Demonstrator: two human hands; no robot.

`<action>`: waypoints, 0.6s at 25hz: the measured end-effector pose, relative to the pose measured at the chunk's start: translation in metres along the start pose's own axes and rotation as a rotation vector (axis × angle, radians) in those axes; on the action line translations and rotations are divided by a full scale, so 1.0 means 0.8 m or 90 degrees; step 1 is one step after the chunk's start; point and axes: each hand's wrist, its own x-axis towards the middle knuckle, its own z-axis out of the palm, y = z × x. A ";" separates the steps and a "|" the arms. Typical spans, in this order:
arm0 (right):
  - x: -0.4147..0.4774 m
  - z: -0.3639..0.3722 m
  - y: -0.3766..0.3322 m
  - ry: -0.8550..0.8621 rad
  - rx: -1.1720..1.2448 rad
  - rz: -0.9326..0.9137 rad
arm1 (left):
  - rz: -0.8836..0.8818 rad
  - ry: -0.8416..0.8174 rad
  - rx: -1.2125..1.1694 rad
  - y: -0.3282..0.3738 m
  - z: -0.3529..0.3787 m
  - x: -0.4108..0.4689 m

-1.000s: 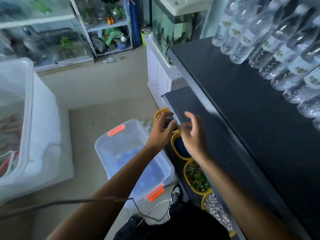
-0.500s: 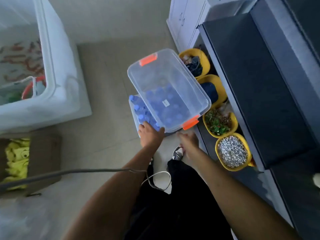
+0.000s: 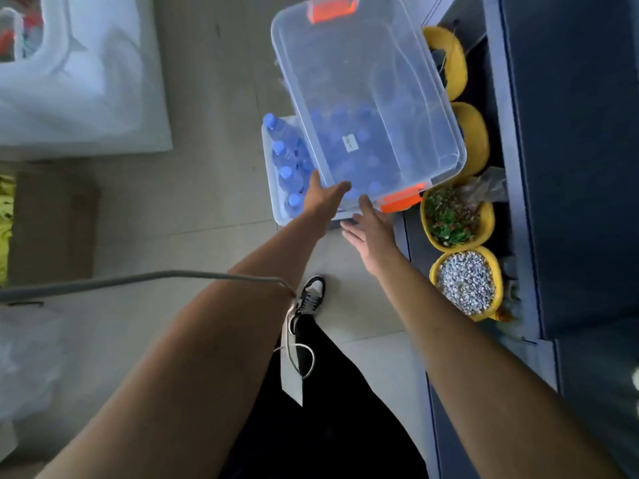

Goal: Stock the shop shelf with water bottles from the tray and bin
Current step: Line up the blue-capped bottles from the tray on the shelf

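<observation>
A clear plastic bin with orange latches sits on the floor, stacked askew on a tray of water bottles with blue caps. More blue caps show through the bin's bottom. My left hand reaches to the bin's near edge, fingers straight, touching the rim just above the tray's bottles. My right hand hovers with spread fingers just below the near orange latch, holding nothing. The dark shelf runs along the right.
Yellow bowls line the shelf's lower ledge: one of green plants, one of gravel, two more behind the bin. A white foam box stands at the left, a cardboard box below it. My shoe is on the floor.
My head has tipped from the shelf top down to the floor. Both hands dropped from the shelf edge to the bin's near rim; the right hand has opened out.
</observation>
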 end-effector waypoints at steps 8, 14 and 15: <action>-0.015 0.082 0.042 0.046 0.028 -0.100 | 0.053 0.041 -0.213 -0.017 -0.061 -0.019; -0.073 0.221 0.145 0.031 0.001 -0.121 | 0.066 0.180 -0.244 -0.076 -0.217 -0.030; -0.078 0.244 0.163 0.020 -0.007 -0.112 | 0.065 0.211 -0.249 -0.086 -0.244 -0.030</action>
